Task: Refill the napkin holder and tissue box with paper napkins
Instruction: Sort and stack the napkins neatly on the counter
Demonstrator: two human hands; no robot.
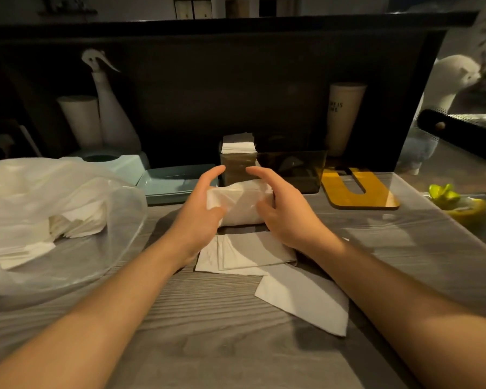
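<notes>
White napkin bundle [240, 204] gripped from both sides, mid-table, just in front of dark see-through tissue box [289, 169]. Left hand [199, 209] on bundle's left end: thumb curled over near face, fingers arched above top edge. Right hand [286, 209] on right end: thumb pressed into front face, fingers bent over top toward box. Both forearms stretched forward from near table edge, converging on bundle.

Bundle soft, creased, slightly rumpled on top; rests on grey wood-grain table [208, 346]. Clear flat panel [253, 249] directly beneath wrists, over loose napkins [303, 301] spread toward near right. Box open at top, with small upright napkin stack [238, 143] at its left end; rest of interior looks dark, contents not discernible. Yellow slotted lid [359, 189] flat just right of box. Plastic bag [54, 220] of more napkins at left, well apart from hands. Teal tray [174, 182] between bag and box. Spray bottle [110, 108] and tall cup [345, 116] against dark back wall. Open table surface in near foreground between forearms and to near left.
</notes>
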